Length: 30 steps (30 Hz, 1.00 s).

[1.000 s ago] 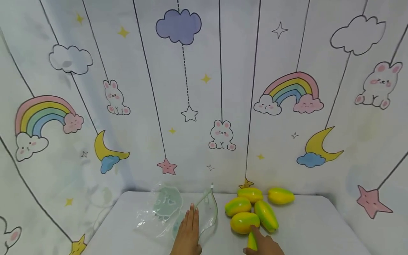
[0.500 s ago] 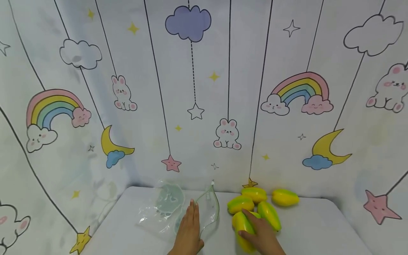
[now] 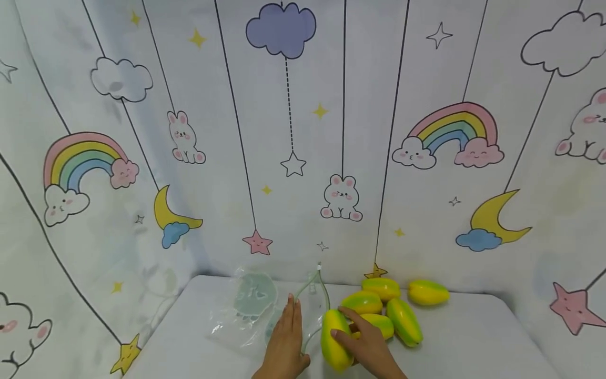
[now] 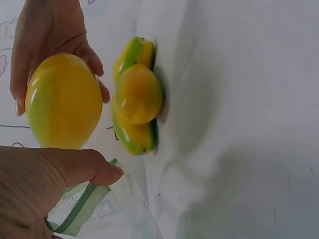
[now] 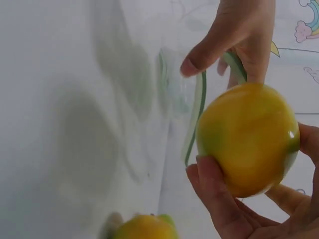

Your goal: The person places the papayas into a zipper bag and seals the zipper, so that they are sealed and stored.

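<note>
At lower centre, a left hand (image 3: 286, 337), fingers straight, lies against the mouth of a clear, green-edged plastic bag (image 3: 256, 295). Beside it, a right hand (image 3: 371, 345) grips a yellow-green fruit (image 3: 335, 339) — raised near that mouth. The step looks like bagging; the next move likely calls for spreading the mouth and easing the fruit in. No fruit shows inside the bag — only pale-green print. Five other fruits (image 3: 404, 322) lie at lower right.

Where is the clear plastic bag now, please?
In the head view, the bag is on the white table, left of the fruit cluster, the left hand at its mouth.
</note>
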Tool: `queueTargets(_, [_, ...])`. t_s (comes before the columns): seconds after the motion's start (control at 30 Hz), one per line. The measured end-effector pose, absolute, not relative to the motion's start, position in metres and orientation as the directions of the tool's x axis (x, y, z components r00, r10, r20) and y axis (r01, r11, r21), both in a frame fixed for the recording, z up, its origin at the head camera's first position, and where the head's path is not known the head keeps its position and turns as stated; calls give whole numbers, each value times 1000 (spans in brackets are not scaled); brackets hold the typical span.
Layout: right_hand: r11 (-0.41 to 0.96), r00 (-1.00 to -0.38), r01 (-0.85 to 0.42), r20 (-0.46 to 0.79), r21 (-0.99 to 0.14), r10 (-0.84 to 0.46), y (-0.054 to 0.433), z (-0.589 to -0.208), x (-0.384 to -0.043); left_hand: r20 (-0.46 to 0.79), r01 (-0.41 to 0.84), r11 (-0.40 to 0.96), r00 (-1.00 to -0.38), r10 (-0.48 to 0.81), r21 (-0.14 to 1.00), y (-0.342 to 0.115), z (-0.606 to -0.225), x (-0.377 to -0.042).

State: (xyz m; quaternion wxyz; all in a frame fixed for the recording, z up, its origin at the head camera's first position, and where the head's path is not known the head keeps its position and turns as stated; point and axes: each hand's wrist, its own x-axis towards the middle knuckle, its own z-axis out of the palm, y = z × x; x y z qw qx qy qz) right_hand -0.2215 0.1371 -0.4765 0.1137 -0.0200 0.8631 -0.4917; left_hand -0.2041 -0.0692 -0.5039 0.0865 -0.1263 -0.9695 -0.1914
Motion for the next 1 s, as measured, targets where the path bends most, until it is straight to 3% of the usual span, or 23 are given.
queueTargets(0.33, [436, -993, 9, -59, -900, -101, 113, -476, -232, 223, 338, 870, -936, 271, 358, -68, -503, -198])
queueTargets(0.73, [403, -991, 21, -71, -915, -109, 93, -486, -243, 214, 388, 855, -919, 331, 343, -67, -498, -195])
queueTargets(1.0, [410, -990, 16, -72, -912, -123, 87, -487, -247, 268, 400, 888, -902, 337, 228, -63, -503, -192])
